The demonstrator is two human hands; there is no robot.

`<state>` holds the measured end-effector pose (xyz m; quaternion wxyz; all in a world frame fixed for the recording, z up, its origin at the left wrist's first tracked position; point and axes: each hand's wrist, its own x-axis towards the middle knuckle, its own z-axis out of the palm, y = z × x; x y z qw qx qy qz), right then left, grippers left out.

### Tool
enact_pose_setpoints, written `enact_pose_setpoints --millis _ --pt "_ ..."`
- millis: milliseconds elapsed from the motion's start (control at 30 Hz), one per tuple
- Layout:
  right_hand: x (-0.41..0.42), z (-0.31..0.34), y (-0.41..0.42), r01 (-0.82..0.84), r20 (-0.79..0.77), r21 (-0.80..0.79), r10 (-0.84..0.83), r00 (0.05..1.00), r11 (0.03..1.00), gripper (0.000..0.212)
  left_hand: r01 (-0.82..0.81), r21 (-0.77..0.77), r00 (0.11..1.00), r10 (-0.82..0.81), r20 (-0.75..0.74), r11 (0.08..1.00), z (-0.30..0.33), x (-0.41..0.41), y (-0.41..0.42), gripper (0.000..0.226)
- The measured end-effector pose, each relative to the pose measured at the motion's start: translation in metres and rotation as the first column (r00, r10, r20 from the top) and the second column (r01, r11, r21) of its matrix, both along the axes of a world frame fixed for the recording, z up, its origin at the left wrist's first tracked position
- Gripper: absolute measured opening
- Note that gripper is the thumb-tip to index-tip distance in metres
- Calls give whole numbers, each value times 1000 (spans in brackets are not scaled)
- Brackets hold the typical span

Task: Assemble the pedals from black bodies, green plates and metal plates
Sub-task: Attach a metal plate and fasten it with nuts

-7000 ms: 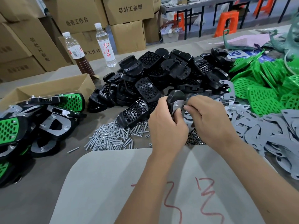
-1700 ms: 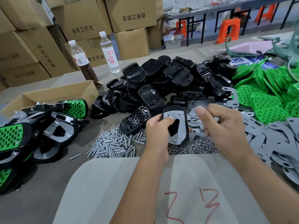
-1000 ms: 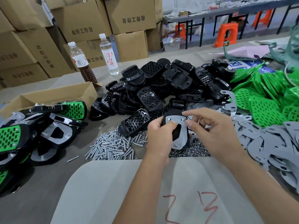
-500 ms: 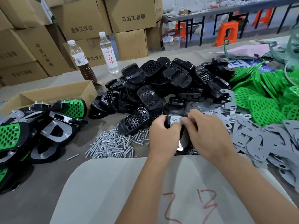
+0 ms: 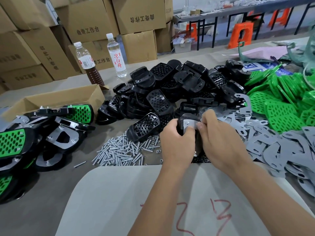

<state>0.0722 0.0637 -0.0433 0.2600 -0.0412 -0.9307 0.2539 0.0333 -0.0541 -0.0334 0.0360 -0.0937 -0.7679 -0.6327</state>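
My left hand grips a black pedal body with a metal plate laid on its upper face, held above the bolts. My right hand pinches at the plate's top edge, fingertips close to a small nut there; most of the pedal is hidden behind both hands. A heap of black bodies lies beyond. Green plates are piled at the right. Loose metal plates spread over the right side. Assembled pedals lie at the left.
Bolts and small nuts are scattered just ahead of a grey board marked in red. An open cardboard box and two bottles stand at the back left, with stacked cartons behind.
My right hand has come in from the right to the top of the metal plate and now pinches there. My left hand has kept hold of the pedal, tilting it slightly.
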Motion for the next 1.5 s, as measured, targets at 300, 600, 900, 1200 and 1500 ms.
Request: enact_pose_setpoints --millis 300,600,900,1200,1500 --pt "0 0 0 48 -47 15 -48 998 999 28 29 40 1000 -30 7 999 1 1 -2 10" --pt "1 2 -3 151 -109 71 -142 984 986 34 25 64 999 -27 27 998 1 2 -1 14" --pt "0 1 -3 196 -70 130 -188 980 972 34 2 9 1000 -2 -2 1000 0 3 0 15" --pt "0 1 -2 168 -127 86 -157 979 982 40 9 31 999 -10 30 999 0 0 0 12" --pt "0 2 -3 149 -120 100 -137 983 984 38 -16 54 999 13 42 998 0 -1 -1 14"
